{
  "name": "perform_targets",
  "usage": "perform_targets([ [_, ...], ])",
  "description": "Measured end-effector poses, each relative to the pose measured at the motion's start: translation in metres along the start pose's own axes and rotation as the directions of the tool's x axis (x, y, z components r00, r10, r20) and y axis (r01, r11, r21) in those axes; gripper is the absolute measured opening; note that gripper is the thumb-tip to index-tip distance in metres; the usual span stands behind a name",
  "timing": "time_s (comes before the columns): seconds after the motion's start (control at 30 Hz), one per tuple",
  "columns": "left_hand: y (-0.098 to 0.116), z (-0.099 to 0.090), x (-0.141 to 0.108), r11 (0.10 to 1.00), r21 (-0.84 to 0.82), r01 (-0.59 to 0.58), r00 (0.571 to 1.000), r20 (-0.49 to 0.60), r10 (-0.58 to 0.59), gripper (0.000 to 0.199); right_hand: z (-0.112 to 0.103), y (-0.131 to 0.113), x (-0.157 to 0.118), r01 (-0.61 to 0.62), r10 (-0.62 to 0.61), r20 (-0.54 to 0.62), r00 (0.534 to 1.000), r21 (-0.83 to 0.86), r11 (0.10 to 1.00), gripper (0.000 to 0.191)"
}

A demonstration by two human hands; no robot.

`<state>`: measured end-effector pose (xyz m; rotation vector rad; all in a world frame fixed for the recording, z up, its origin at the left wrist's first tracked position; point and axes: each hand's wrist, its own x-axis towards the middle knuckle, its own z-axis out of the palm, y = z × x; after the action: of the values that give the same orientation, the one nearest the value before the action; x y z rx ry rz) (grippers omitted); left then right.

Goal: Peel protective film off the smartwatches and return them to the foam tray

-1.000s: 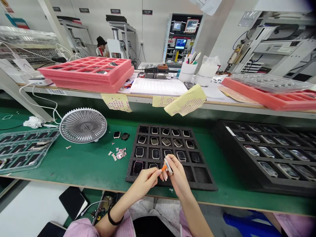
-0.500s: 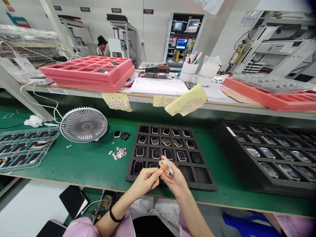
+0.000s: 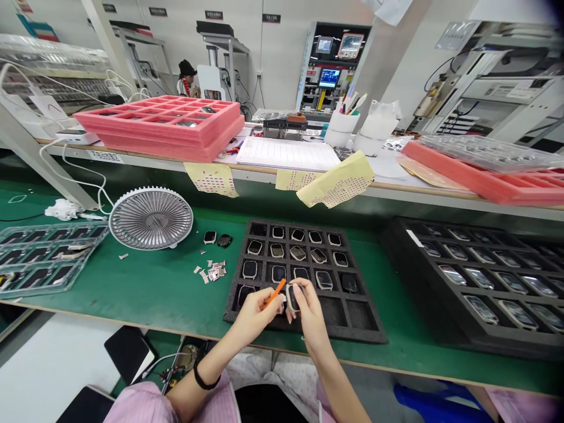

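Green bench (image 3: 167,299), orange tool (image 3: 275,293), slanting up rightward

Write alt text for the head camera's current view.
A person's left hand holds an orange stick, and the right hand a square-faced watch, above a black foam tray of similar watches. The tray lies on a green workbench, with a fan to its left and pink foam trays on a shelf behind.

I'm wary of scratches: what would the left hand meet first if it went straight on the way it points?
The left hand would probably first meet the smartwatch held in the right hand, though depth is unclear here.
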<state>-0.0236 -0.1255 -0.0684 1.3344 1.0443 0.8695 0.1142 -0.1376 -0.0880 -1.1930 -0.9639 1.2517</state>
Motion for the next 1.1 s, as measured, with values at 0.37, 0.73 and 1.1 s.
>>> perform_targets([
  [0.37, -0.028, -0.114, -0.010, 0.641, 0.680, 0.355, 0.843, -0.529, 0.094, 0.032, -0.021, 0.021, 0.001, 0.317, -0.414, 0.146, 0.899, -0.867, 0.383, 0.015],
  [0.73, -0.023, -0.097, -0.014, 0.761, 0.596, 0.256, 0.864, -0.495, 0.097, 0.036, 0.019, 0.024, -0.002, 0.376, -0.311, 0.280, 0.908, -0.871, 0.316, 0.013],
  [1.1, -0.001, -0.025, -0.021, 0.995, 0.068, 0.073, 0.994, 0.076, -0.078, 0.042, 0.019, -0.005, 0.008, -0.051, 0.034, 0.150, 0.988, 0.109, 0.993, 0.022],
])
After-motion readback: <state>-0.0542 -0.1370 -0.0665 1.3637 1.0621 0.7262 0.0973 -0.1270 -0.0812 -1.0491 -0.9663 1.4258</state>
